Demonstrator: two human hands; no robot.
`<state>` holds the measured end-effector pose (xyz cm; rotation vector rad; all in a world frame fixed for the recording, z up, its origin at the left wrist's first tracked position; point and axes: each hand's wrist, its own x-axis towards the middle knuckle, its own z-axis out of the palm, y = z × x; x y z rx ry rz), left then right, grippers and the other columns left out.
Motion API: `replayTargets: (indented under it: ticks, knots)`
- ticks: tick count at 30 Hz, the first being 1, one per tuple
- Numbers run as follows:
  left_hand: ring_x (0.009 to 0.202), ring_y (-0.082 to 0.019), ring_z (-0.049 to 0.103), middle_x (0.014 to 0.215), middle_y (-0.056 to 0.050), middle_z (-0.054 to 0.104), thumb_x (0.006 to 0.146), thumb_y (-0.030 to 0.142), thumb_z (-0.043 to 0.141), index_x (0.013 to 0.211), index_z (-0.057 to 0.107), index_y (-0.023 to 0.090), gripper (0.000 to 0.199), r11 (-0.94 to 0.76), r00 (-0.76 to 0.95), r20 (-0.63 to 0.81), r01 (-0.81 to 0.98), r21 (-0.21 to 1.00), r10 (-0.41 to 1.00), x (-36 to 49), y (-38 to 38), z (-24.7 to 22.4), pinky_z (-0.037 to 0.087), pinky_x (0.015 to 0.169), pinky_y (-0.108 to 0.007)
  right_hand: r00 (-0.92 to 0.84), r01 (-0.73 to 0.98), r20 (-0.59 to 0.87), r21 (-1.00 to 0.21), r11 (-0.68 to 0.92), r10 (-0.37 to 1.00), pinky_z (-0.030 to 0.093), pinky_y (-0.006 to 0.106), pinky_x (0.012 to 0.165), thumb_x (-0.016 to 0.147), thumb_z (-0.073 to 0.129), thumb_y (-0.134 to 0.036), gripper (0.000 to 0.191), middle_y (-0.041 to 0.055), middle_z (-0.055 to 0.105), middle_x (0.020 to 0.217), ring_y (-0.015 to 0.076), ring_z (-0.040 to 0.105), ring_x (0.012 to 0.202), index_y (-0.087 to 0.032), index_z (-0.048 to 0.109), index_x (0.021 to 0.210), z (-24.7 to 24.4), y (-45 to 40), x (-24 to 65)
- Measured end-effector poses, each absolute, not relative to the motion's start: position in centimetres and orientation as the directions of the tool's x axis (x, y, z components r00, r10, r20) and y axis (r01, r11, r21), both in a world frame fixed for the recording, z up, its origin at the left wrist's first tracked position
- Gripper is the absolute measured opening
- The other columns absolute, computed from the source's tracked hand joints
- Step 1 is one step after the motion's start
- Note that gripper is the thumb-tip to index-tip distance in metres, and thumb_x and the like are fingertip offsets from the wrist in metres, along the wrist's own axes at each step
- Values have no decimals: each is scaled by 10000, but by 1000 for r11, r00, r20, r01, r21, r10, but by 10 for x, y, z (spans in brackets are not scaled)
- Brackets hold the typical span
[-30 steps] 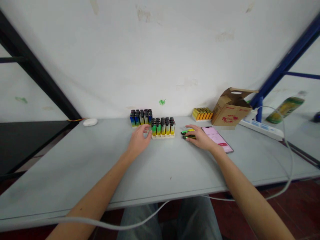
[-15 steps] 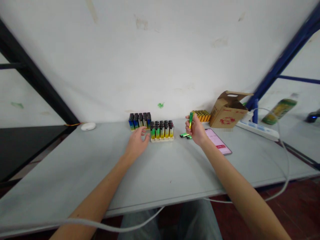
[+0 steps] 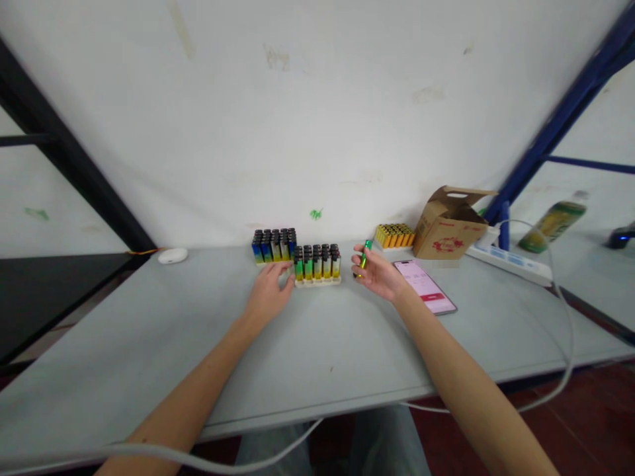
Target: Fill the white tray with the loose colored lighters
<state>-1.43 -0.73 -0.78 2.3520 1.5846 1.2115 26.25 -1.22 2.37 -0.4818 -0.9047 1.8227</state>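
Note:
My right hand (image 3: 383, 275) holds a green-and-yellow lighter (image 3: 366, 255) in its fingers, tilted, above the table to the right of the front rack. My left hand (image 3: 268, 288) is at the left end of that rack, thumb and fingers apart, holding nothing; whether the fingertips touch it I cannot tell. Upright lighters (image 3: 317, 266) with black tops, green and silver-yellow, stand in rows in the pale front rack (image 3: 318, 283). Behind it to the left, blue and silver lighters (image 3: 274, 246) fill another rack against the wall.
Beyond my right hand, a white tray (image 3: 380, 246) holds orange cylinders (image 3: 395, 235) beside an open cardboard box (image 3: 449, 231). A phone (image 3: 425, 287) lies near my right wrist. Further right are a power strip (image 3: 513, 264), a bottle (image 3: 555, 221) and a cable; a white case (image 3: 172, 256) lies left.
My right hand has moved a little left and down, and its lighter leans more. The loose lighters under that hand no longer show. My left hand stays beside the front rack.

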Motion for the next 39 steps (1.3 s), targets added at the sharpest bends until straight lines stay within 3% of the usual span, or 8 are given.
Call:
replayTargets:
  ticks: [3,7,15,19,23,28,35,39]
  knots:
    - [1001,-262,606,1033,-119,655,846,270,507,1021,613,145,239,-480,177,570,759,440,802,-15,-9,-9,488,929,-437,-529,-601,51,-727,-332,847,267,123,345,829,597,-277,155,-64,490,630,52,394,436,-196,561,956,27,-15,260]
    - [1002,-258,609,1037,-112,656,855,269,495,1015,616,156,230,-491,185,578,754,435,795,-15,-8,-10,491,932,-433,-655,-548,44,-715,-434,755,239,139,337,768,562,-254,104,-67,398,568,54,314,406,-176,528,828,28,-18,260]
    - [988,-237,616,1020,-104,651,881,168,377,1014,625,164,281,-508,163,601,725,465,783,-17,-4,-11,521,874,-410,-658,-513,35,-753,-413,752,527,256,597,831,493,-218,77,-25,529,589,110,568,548,-158,540,842,25,-21,250]
    - [888,-210,624,970,-89,648,895,197,418,982,628,155,231,-549,123,673,693,467,729,-12,-12,1,532,807,-367,-632,-504,61,-790,-350,772,557,314,763,889,500,-191,111,26,665,752,139,672,733,-143,573,958,24,-25,242]
    - [841,-179,618,928,-56,645,919,274,466,972,623,169,196,-631,113,752,631,451,650,-4,-26,16,519,782,-320,-647,-467,59,-819,-333,760,567,357,764,916,545,-257,132,51,705,929,175,694,878,-186,553,1027,21,-27,237]
    - [873,-184,610,938,-63,648,941,291,428,957,620,175,225,-643,180,725,632,433,665,3,-34,20,497,823,-325,-627,-447,62,-845,-293,777,556,298,717,842,660,-288,221,46,692,913,153,679,815,-179,585,1019,15,-26,235]
    - [889,-191,604,896,-66,653,947,295,401,861,616,184,256,-640,244,688,654,404,683,3,-32,15,478,844,-324,-536,-472,20,-836,-280,844,249,130,380,792,685,-264,193,-77,383,569,46,318,439,-166,606,938,20,-25,233]
    - [876,-189,602,890,-68,652,939,265,418,860,617,176,231,-661,260,700,641,390,665,2,-31,14,475,833,-319,-544,-477,-66,-796,-373,836,180,155,355,844,516,-585,445,-76,272,527,59,200,415,-162,542,712,27,-24,236]
